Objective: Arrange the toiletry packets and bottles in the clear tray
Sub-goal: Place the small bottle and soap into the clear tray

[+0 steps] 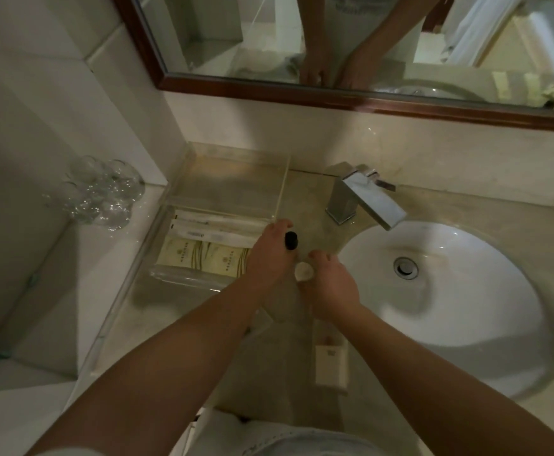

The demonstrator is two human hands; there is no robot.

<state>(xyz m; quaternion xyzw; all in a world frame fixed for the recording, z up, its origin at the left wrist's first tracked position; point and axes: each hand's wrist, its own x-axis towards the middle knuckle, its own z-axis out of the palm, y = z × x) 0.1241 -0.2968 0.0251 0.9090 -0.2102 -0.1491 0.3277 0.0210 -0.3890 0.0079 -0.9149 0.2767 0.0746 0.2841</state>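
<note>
The clear tray (pixel 223 179) stands on the counter in the back left corner. Its front part holds long white packets (pixel 209 227) and cream packets (pixel 200 258) lying flat; the back part looks bare. My left hand (pixel 269 258) is at the tray's right front corner, closed around a small bottle with a black cap (pixel 291 240). My right hand (pixel 329 284) is just to the right of it, gripping a small bottle with a pale cap (pixel 303 270). The bottles' bodies are hidden by my fingers.
A cream packet (pixel 331 366) lies on the counter near the front edge, beside the white sink basin (pixel 449 291). A chrome faucet (pixel 364 199) stands behind the basin. Upturned glasses (pixel 101 192) sit on the ledge at left. A framed mirror (pixel 334 90) hangs above.
</note>
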